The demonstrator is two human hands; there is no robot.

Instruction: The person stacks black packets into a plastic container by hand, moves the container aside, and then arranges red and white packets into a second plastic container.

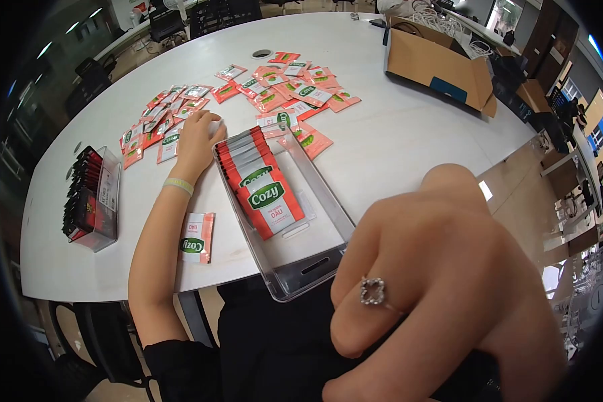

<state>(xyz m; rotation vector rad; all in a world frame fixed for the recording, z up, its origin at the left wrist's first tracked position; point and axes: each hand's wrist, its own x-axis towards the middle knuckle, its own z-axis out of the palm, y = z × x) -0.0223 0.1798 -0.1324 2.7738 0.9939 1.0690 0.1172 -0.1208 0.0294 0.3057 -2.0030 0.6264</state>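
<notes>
My left hand (197,137) rests on the table beyond the tray's far left corner, fingers curled, with a pale bit of something between thumb and forefinger that I cannot make out. Right by it stands a clear plastic tray (328,201), partly filled with a leaning row of red and white Cozy sachets (266,195). Large and close to the camera, my right hand (442,268) is raised over the tray's right side with its fingers bent inward and a flower-shaped ring on one; its fingertips are hidden. One loose sachet (196,238) lies beside my left forearm.
Loose sachets lie in a left pile (157,124) and a larger right pile (295,87). A clear box of dark sachets (107,201) stands at the table's left. An open cardboard box (435,67) sits at the back right, near bundled white cables (442,20).
</notes>
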